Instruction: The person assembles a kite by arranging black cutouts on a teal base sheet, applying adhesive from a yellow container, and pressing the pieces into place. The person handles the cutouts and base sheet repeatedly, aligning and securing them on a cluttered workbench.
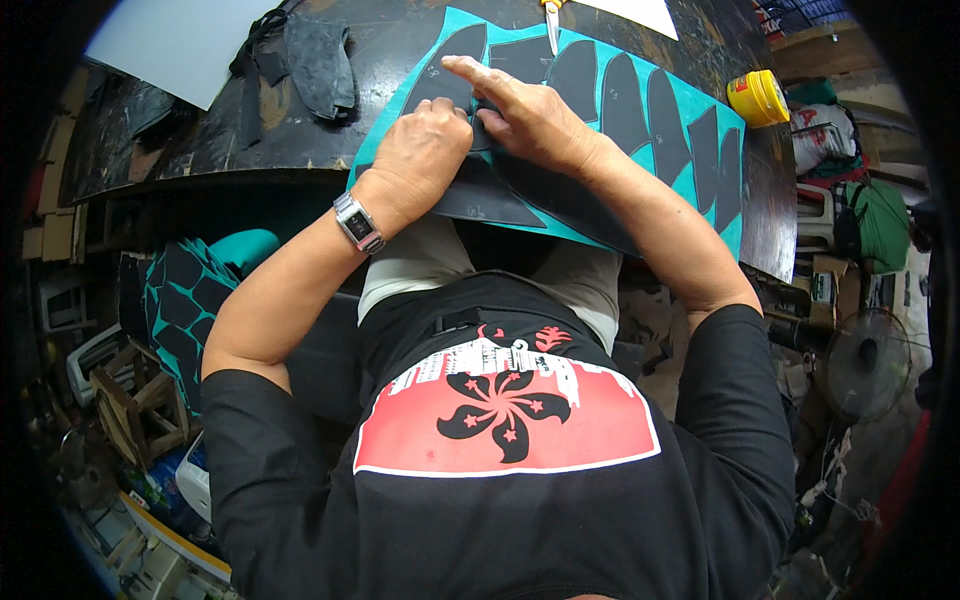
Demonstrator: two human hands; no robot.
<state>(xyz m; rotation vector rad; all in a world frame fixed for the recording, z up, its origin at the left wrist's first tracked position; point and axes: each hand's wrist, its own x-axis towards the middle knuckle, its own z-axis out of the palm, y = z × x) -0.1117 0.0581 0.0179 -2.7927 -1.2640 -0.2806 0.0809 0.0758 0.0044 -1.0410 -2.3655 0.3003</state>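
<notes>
A teal sheet (684, 184) covered with several curved black panels (624, 105) lies on the table and hangs over its near edge towards my lap. My left hand (425, 150) is closed in a fist above the sheet's left part; whatever it grips is hidden. Close beside it, my right hand (535, 112) has its fingers stretched out to the left, with the thumb apart below them. The two hands nearly meet over the black panels. At the sheet's far edge rests a pair of scissors (553, 28) with pale orange handles.
The dark worn table (395, 35) carries a yellow tub (757, 98) at right and dark cloth pieces (318, 65) at left. A white board (175, 45) lies far left. Below, at left, hangs more teal-and-black material (182, 300); a fan (868, 365) stands at right.
</notes>
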